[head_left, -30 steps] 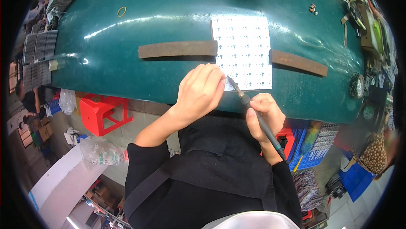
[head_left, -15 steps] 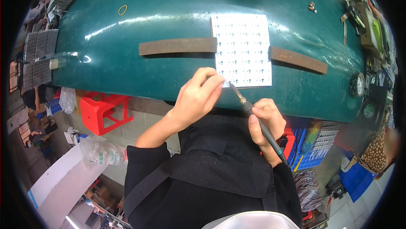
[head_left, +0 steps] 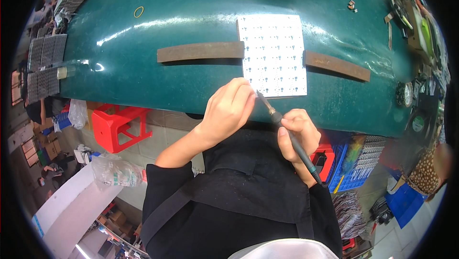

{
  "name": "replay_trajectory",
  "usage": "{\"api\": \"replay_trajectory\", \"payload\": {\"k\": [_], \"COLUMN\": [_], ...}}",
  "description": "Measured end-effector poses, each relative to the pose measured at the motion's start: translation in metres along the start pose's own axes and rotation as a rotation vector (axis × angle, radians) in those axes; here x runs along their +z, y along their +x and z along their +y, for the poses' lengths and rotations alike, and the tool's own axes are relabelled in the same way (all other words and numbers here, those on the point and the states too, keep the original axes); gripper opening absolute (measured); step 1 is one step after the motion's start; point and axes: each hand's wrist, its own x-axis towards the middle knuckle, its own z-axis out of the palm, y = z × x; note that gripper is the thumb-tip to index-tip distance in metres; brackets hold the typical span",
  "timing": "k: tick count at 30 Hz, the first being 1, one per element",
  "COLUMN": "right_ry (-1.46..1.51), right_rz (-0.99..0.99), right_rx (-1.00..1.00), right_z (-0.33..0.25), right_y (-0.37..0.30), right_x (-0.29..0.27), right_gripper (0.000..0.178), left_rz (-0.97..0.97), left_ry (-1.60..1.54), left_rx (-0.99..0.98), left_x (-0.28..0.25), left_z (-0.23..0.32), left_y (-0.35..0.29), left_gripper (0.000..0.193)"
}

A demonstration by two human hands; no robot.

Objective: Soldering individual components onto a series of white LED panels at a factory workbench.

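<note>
A white sheet of circuit boards with rows of small dark marks lies on the green table. My right hand grips a soldering iron like a pen, its tip at the sheet's near left corner. Close beside that tip, the bent fingers of my left hand are pinched together. Whatever sits between those fingertips is hidden or too small to make out. One brown bar touches the sheet's left edge; another brown bar lies against its right edge.
A yellow rubber band and small loose parts lie farther back on the green table. A tape roll is at the right. Below the table edge stand a red stool and a blue crate.
My left fingertips have drawn slightly closer together at the sheet's corner. The soldering iron and my right hand have shifted slightly left. The sheet and bars look almost unchanged.
</note>
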Motion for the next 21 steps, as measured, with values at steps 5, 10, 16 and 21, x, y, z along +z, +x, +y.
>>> {"api": "replay_trajectory", "payload": {"k": [5,10,16,21], "right_ry": [0.002,-0.021,-0.303,-1.07], "right_rz": [-0.004,0.038,0.629,0.853], "right_rx": [-0.029,-0.03,0.2,0.145], "right_z": [-0.001,-0.002,0.032,0.075], "right_y": [0.001,-0.003,0.011,0.027], "right_x": [0.0,-0.018,-0.095,-0.213], "right_gripper": [0.014,0.014,0.02,0.024], "left_rz": [0.011,-0.036,0.011,-0.009], "left_ry": [0.033,0.092,0.175,0.138], "left_rx": [0.074,0.113,0.191,0.214], "left_x": [-0.003,-0.009,-0.006,-0.01], "left_z": [-0.002,0.004,0.0,0.001], "left_y": [-0.002,-0.004,-0.008,-0.008], "left_gripper": [0.017,0.019,0.02,0.019]}}
